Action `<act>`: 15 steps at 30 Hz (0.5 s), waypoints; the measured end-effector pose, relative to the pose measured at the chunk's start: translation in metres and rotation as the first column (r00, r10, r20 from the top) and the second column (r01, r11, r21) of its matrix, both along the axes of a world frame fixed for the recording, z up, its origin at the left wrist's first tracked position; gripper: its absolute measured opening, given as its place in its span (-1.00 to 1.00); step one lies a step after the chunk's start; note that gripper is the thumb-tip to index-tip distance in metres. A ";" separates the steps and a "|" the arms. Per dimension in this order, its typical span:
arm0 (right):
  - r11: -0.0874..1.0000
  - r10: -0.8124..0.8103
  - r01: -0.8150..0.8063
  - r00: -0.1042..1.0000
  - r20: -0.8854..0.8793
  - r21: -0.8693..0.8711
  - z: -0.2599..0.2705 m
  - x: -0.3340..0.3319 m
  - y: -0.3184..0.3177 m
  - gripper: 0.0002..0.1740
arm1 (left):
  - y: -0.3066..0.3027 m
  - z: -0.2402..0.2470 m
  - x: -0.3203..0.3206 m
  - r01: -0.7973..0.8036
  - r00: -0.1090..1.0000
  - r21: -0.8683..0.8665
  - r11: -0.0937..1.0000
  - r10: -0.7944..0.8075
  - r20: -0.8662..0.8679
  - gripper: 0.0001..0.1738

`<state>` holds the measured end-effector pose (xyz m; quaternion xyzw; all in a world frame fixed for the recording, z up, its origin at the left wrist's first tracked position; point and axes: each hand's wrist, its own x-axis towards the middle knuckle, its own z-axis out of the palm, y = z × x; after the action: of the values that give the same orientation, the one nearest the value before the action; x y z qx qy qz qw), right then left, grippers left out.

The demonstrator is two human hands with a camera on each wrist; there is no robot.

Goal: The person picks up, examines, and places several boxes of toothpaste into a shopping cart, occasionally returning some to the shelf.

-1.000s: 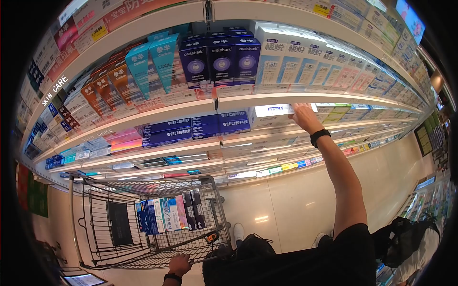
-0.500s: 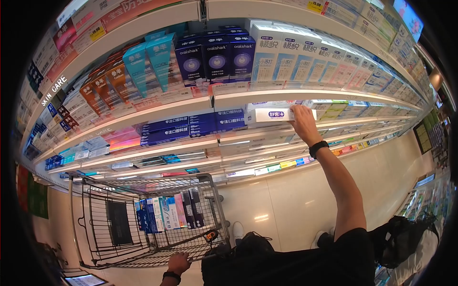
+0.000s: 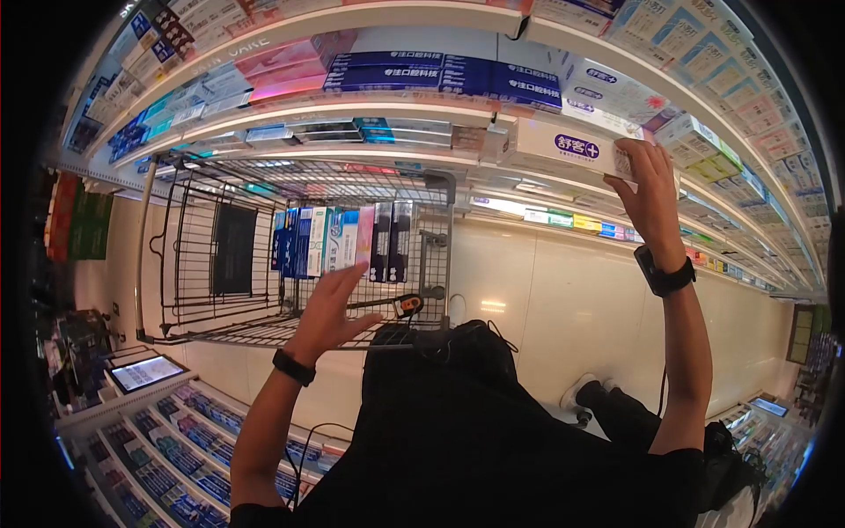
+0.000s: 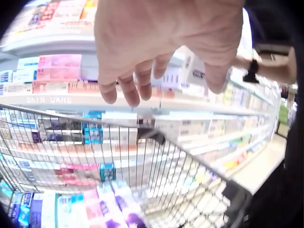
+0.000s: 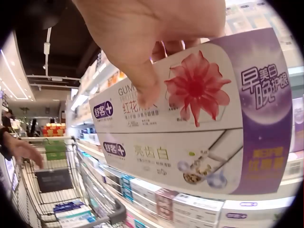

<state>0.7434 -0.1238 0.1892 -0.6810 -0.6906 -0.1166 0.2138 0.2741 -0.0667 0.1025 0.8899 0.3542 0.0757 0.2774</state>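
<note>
My right hand [image 3: 650, 189] grips a white and purple toothpaste box [image 3: 563, 151] from above, just in front of the shelf. In the right wrist view, the thumb lies on the front of this wide toothpaste box [image 5: 211, 142], which shows a red flower on its upper half; the other fingers are mostly hidden behind it. My left hand [image 3: 327, 308] is off the cart, over its near side, with spread fingers and nothing in them. A row of toothpaste boxes [image 3: 341, 242], blue, white, pink and dark, stands in the wire shopping cart [image 3: 451, 255].
Shelves of boxed goods run along the far side, with dark blue boxes [image 3: 387, 75] left of the white ones [image 3: 590, 92]. Pale floor [image 3: 546, 308] lies right of the cart. Another stocked shelf [image 3: 189, 449] stands behind at the lower left.
The right hand has drawn the toothpaste box out from the shelf. The left hand has let go of the cart's edge and risen over it. The head view has tilted down.
</note>
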 end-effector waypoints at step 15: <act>0.955 0.141 -0.191 0.965 -0.221 -0.225 0.011 -0.220 -0.021 -0.43 | 0.047 0.044 -0.022 0.193 0.842 -0.412 0.891 0.065 0.535 -0.13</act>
<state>0.5239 -0.1450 0.2000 -0.6498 -0.7293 0.0576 0.2063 0.2525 -0.0194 0.1463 0.7559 0.2396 0.2271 0.5654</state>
